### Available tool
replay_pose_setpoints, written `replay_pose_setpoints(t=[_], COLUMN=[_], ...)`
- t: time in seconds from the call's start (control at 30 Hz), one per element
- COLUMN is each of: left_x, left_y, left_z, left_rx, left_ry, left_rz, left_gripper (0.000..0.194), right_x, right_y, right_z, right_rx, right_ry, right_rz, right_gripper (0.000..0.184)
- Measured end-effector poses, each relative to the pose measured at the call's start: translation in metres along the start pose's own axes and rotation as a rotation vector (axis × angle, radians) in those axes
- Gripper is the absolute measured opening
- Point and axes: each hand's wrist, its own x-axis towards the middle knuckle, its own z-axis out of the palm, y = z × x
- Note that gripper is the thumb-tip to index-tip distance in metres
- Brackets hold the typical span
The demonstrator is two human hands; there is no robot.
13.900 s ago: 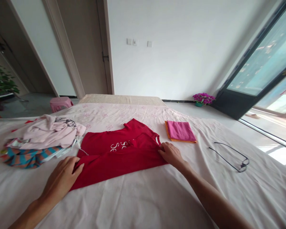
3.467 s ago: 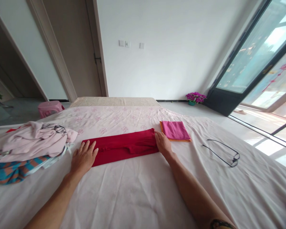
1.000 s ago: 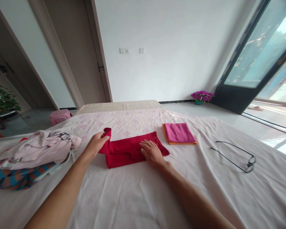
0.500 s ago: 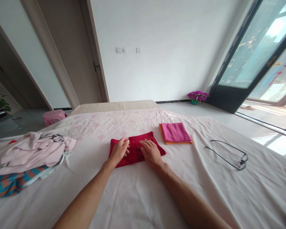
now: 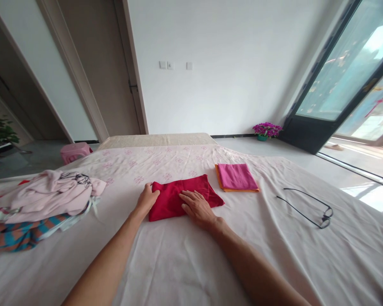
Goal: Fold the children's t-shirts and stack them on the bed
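Observation:
A folded red cloth [image 5: 172, 202] lies in front of me on the pale bed sheet [image 5: 178, 263]; its right end has a pointed flap. My left hand [image 5: 147, 199] grips the cloth's left end, thumb on top and the other fingers mostly hidden beyond the edge. Flat on the middle of the cloth rests my right hand [image 5: 198, 207], its fingers stretched out toward the left. Just beyond the red cloth to the right is a folded pink cloth [image 5: 238, 176] on top of an orange one [image 5: 221, 182].
A pile of crumpled clothes [image 5: 51, 195] lies at the left, with pink fabric over a striped piece. Black-framed glasses [image 5: 325, 216] lie at the right. Beyond the bed stand a pink stool [image 5: 75, 151] and a pot of purple flowers [image 5: 266, 129].
My left hand has moved from on top of the red cloth to its left edge and closed there. My right hand has slid slightly left across the cloth.

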Motion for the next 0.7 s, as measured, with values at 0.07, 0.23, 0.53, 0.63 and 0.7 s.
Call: replay_pose_setpoints(t=[0.07,0.23,0.53,0.63,0.7], left_x=[-0.005,-0.014,-0.031,-0.035,-0.038], left_y=[-0.001,-0.03,-0.048,-0.038,-0.036], left_z=[-0.003,-0.051,-0.073,-0.051,-0.038], left_rx=[-0.082,-0.206,0.43,0.474,0.554], left_ry=[0.038,0.116,0.262,0.056,0.004], left_rz=[-0.03,-0.092,0.365,0.522,0.505], left_gripper=[0.052,0.051,0.044,0.048,0.052], right_x=[-0.001,-0.001,0.001,0.0,0.0], right_y=[0.0,0.0,-0.001,0.0,-0.001], right_z=[-0.003,-0.007,0.003,0.003,0.002], right_rx=[0.005,0.017,-0.072,-0.078,-0.087], right_ry=[0.052,0.124,0.045,0.039,0.031], right_rz=[-0.002,-0.011,0.008,0.005,0.012], right_gripper=[0.042,0.038,0.033,0.032,0.032])
